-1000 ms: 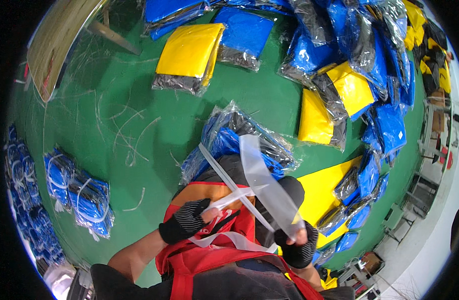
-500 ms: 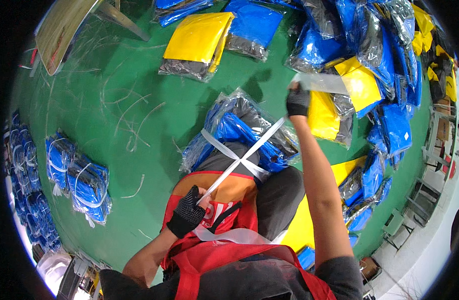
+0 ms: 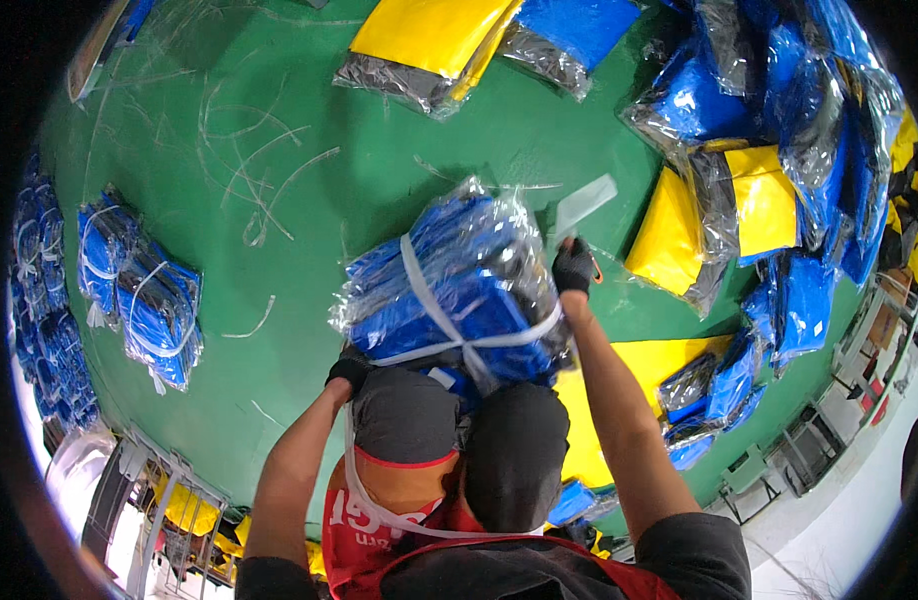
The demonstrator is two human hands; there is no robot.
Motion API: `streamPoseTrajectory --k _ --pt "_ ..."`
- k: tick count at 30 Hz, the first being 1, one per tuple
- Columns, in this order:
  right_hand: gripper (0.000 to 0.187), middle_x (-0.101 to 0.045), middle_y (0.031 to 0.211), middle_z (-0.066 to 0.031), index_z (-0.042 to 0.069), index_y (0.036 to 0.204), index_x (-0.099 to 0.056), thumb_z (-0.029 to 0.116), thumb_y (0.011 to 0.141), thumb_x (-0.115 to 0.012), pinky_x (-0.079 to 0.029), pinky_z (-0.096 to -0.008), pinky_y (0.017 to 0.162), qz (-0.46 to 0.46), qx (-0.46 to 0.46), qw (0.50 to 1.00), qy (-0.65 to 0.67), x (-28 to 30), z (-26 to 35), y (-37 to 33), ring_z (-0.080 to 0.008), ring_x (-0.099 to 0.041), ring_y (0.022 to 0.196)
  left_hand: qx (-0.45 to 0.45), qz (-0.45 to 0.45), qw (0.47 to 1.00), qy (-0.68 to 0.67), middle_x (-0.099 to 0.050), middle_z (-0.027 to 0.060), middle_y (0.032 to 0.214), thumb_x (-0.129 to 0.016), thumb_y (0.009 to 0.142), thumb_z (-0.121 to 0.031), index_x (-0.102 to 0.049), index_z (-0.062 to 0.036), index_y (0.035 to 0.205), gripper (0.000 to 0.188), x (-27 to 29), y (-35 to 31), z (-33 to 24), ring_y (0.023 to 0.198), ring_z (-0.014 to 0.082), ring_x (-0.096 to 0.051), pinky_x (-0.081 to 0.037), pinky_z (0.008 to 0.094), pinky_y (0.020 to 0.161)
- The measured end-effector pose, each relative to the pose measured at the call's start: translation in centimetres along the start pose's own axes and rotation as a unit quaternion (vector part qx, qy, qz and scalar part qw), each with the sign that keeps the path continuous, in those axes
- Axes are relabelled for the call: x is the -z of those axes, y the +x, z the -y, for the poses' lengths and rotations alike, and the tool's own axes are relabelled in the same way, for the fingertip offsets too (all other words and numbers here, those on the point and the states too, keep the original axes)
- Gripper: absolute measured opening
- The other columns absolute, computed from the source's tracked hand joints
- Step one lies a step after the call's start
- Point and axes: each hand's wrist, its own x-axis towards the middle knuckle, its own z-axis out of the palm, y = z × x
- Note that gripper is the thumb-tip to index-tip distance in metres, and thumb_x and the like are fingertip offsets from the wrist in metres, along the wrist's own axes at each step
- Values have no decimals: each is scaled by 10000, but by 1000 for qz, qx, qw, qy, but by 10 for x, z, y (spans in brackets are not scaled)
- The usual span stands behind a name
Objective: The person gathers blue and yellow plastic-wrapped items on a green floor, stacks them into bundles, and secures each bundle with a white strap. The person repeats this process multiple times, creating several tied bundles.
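Note:
A bundle of blue and dark folded goods in clear plastic (image 3: pixel 449 265) rests against my knees, tilted. White strapping (image 3: pixel 427 285) crosses over it and meets near its lower edge. My left hand (image 3: pixel 351 368), in a dark glove, is at the bundle's lower left corner; its fingers are mostly hidden. On the bundle's right side my right hand (image 3: pixel 574 267), in a dark fingerless glove, is closed. A pale strap end (image 3: pixel 586 205) sticks up from it, and a small orange-edged thing shows beside the fingers. Another length of strap (image 3: pixel 364 500) lies across my lap.
Yellow and blue packs (image 3: pixel 429 40) lie on the green floor ahead. A pile of blue and yellow packs (image 3: pixel 739 190) spreads along the right. Strapped blue bundles (image 3: pixel 144 285) stand at left, with more at the far left. Loose strap scraps (image 3: pixel 264 210) are scattered on the floor.
The bundle has turned and come up against my knees. My left hand has moved from the strap over my lap to the bundle's lower left corner; my right hand has come lower.

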Motion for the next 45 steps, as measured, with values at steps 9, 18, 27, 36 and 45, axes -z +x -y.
streamPoseTrajectory --k 9,18,27,36,45 --pt "328 -591 743 -249 52 854 -529 366 891 -442 -426 -533 624 175 -12 984 -28 -34 43 45 -468 -553 744 71 -71 960 263 -569 123 1159 -547 796 -297 -538 -78 1174 438 5 45 -46 1012 297 -567 -447 376 850" --pt "335 -561 608 -151 111 764 -514 439 830 -536 -451 -443 471 92 142 972 -161 -80 -23 43 -341 -568 542 42 -89 960 263 -572 138 1104 -537 797 -276 -543 -57 1144 411 0 76 -37 969 302 -572 -452 386 815" --pt "312 -572 620 -206 107 814 -508 400 896 -440 -434 -512 492 26 99 991 -86 -48 29 19 -417 -563 563 2 -120 959 256 -575 153 1049 -527 798 -256 -547 -37 1115 386 -4 84 -21 926 306 -576 -456 397 781" --pt "340 -580 580 -159 115 855 -550 425 915 -427 -454 -454 480 130 79 976 -154 -122 -17 23 -338 -564 491 -54 -158 946 279 -578 168 994 -517 799 -235 -551 -16 1085 362 3 92 -4 882 311 -580 -460 408 747" --pt "359 -580 579 -113 105 853 -568 437 910 -446 -456 -412 491 212 -158 891 368 -34 10 -38 -277 -557 490 -143 -263 903 309 -581 183 939 -507 800 -214 -555 4 1055 339 24 88 19 839 315 -585 -464 418 713"
